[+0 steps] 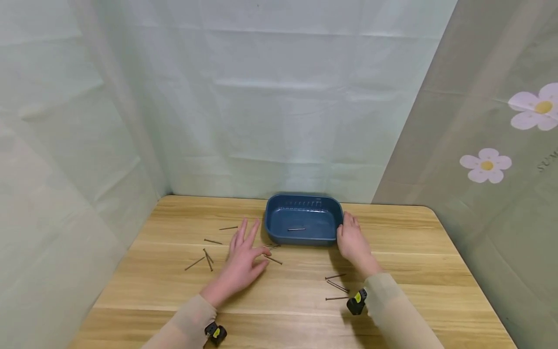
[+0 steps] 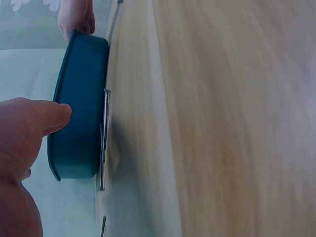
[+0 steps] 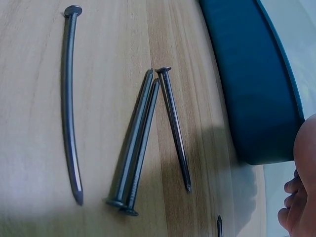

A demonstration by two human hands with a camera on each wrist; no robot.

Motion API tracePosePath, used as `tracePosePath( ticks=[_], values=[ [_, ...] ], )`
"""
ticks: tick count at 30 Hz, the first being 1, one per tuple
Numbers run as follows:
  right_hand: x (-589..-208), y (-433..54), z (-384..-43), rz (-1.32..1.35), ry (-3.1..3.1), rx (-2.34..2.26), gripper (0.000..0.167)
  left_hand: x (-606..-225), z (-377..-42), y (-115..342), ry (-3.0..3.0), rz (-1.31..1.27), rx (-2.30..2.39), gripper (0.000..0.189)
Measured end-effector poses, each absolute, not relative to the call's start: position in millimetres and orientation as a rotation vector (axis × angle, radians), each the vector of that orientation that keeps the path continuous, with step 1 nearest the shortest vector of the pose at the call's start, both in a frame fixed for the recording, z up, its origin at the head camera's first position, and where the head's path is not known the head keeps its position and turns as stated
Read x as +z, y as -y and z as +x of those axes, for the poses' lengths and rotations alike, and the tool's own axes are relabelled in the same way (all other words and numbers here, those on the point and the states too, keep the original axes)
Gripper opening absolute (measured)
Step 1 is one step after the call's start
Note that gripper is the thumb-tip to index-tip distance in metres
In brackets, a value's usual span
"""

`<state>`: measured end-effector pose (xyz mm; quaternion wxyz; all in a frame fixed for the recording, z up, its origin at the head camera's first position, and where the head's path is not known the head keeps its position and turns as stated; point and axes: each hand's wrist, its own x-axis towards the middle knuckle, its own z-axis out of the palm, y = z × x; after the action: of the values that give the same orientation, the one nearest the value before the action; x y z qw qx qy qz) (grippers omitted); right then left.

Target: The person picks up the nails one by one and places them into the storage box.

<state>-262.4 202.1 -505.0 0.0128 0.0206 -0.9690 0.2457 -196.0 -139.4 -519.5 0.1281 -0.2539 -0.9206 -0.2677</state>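
A blue rectangular tray (image 1: 305, 241) sits at the back of the wooden table, with one nail (image 1: 296, 229) lying inside it. My right hand (image 1: 354, 242) holds the tray's right end at the rim, fingers curled on the outer side. Near the tray's front left corner, my left hand (image 1: 244, 259) reaches palm down with its fingers spread. Its index finger is right at a few loose nails (image 1: 273, 260). The left wrist view shows the thumb (image 2: 52, 116) overlapping the tray's side, while nails (image 2: 102, 163) lie along the tray's base.
Several nails (image 1: 208, 259) are scattered left of my left hand. More nails (image 3: 136, 148) lie on the table (image 1: 405, 271) by my right wrist, some side by side. Pale fabric (image 1: 279, 121) hangs behind the table's back edge.
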Motion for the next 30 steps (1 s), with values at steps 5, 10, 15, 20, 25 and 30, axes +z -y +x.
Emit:
tracePosePath(
  ticks=[5, 10, 15, 20, 25, 30],
  values=[
    [-506.8, -201.0, -263.5, 0.059, 3.026, 0.760, 0.060, -522.3, -193.8, 132.5, 2.677, -0.763, -0.795, 0.015],
    [-506.9, -199.8, -263.9, 0.066, 3.027, 0.758, 0.061, -523.8, -195.3, 127.8, 2.675, -0.766, -0.745, 0.014],
    [-506.7, -200.1, -263.8, 0.068, 3.015, 0.758, 0.060, -525.2, -199.6, 124.6, 2.668, -0.750, -0.678, 0.014],
    [-505.8, -200.9, -263.1, 0.080, 3.020, 0.734, 0.060, -525.9, -202.0, 123.9, 2.688, -0.735, -0.655, 0.014],
    [-505.0, -202.0, -263.2, 0.091, 3.008, 0.734, 0.060, -526.8, -203.4, 122.2, 2.720, -0.722, -0.610, 0.014],
    [-506.2, -202.6, -264.3, 0.102, 3.005, 0.712, 0.060, -525.4, -205.2, 117.7, 2.758, -0.700, -0.611, 0.013]
  ],
)
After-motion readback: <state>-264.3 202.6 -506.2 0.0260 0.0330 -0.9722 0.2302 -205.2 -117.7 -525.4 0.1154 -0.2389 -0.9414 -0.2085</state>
